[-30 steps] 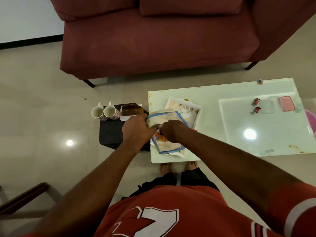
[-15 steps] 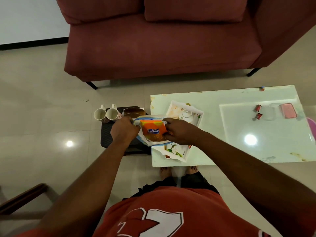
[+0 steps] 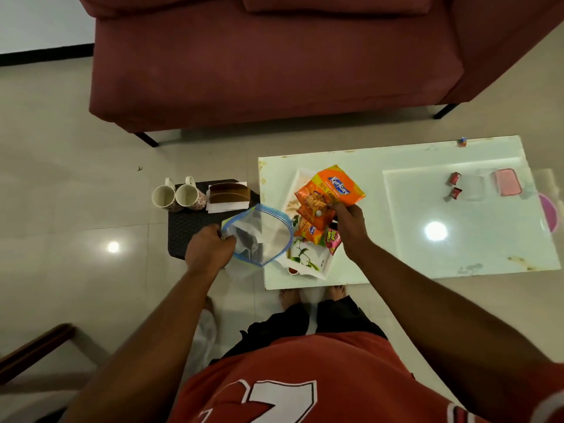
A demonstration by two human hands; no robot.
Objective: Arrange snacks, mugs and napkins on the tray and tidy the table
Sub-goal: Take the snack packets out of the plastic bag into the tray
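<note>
Large packet brand: "Kurkure" in white letters on a blue patch, on the large orange foil snack packet (image 3: 330, 190) above the far end of the white rectangular tray (image 3: 324, 268).
Small packet brand: a blue patch starting "Kur", the rest hidden, on the smaller orange snack packet (image 3: 308, 232) over the tray's middle.
Pink packet lettering: yellow-green letters on the small pink snack packet (image 3: 331, 240) at the tray's right rim; too blurred to read.
Shirt number: a white-outlined "7" on the red shirt (image 3: 335, 361), on the near side of the tray.

Snack packets (image 3: 331, 190) hide much of the tray (image 3: 305, 257) from us; the right edge cuts off a pink thing (image 3: 548, 216); we cannot identify two tiny red items (image 3: 454, 178)
</note>
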